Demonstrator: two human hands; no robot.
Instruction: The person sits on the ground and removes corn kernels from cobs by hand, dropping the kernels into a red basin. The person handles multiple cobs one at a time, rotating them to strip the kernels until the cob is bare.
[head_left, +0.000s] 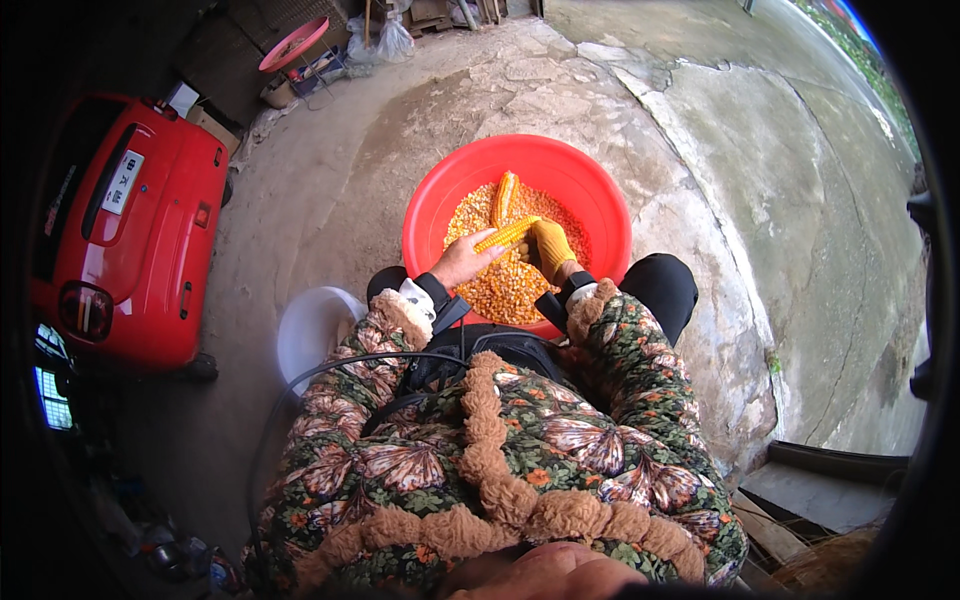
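Observation:
A red plastic basin (609, 206) stands before me, holding loose yellow corn kernels (504, 294). My bare left hand (460, 262) grips the near end of an ear of corn (510, 234), thumb along its side. The ear slants up to the right above the kernels. My right hand (553, 246), in a yellow knit glove, is curled at the ear's far end; its fingertips are partly hidden. Another ear of corn (507, 193) lies on the kernels just beyond, with some rows bare of kernels.
Left of my legs stands a white plastic bucket (311, 334). A red car (161, 240) is parked further left on the concrete floor (330, 195). A red dish on a stand (296, 43) and plastic bags (394, 39) are at the back. A black cable (330, 365) crosses my left sleeve.

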